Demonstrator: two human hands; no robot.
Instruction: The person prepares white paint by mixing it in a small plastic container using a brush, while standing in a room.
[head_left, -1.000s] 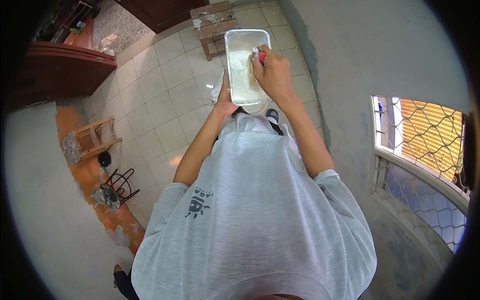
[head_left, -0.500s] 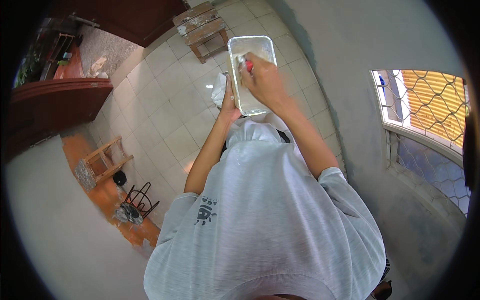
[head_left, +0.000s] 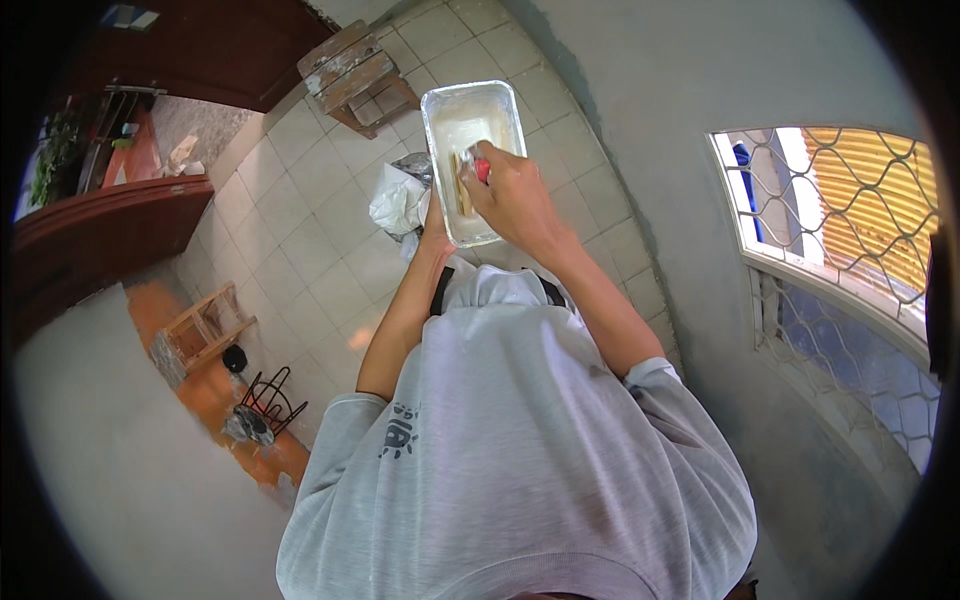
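A rectangular tray with a pale rim has whitish material smeared over its inside. My left hand grips its left side near the close end, with most of the fingers hidden behind the wall. My right hand is closed around a red-handled tool over the tray's middle. The tool's narrow yellowish head lies lengthwise inside the tray; its exact kind cannot be made out.
White and dark plastic bags lie on the tiled floor left of the tray. A wooden stool stands ahead, another stool and a black metal rack at left. A grilled window is at right.
The tray and both hands have shifted slightly left in view. My right hand has moved a little toward me inside the tray, and more of the tool's yellowish head shows.
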